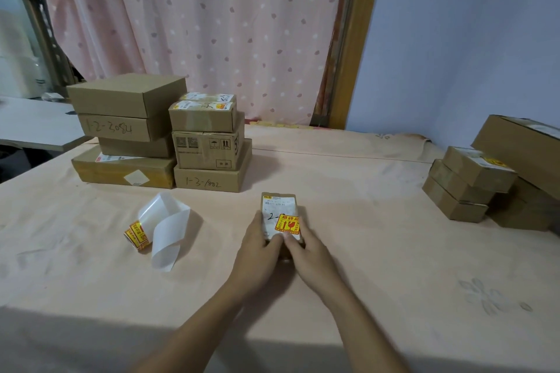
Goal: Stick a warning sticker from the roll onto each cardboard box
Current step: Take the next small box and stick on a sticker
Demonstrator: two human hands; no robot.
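Yellow warning sticker (pixel 288 225) on the small cardboard box (pixel 278 204)
We grasp the box with left hand (pixel 260 247) and right hand (pixel 306 251), thumbs on top.

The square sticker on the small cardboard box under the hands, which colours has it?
The square sticker is yellow with red print, clearest in the head view.

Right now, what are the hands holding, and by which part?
Both hands hold the small box by its near end: left hand on its left side, right hand on its right, thumbs on top by the sticker.
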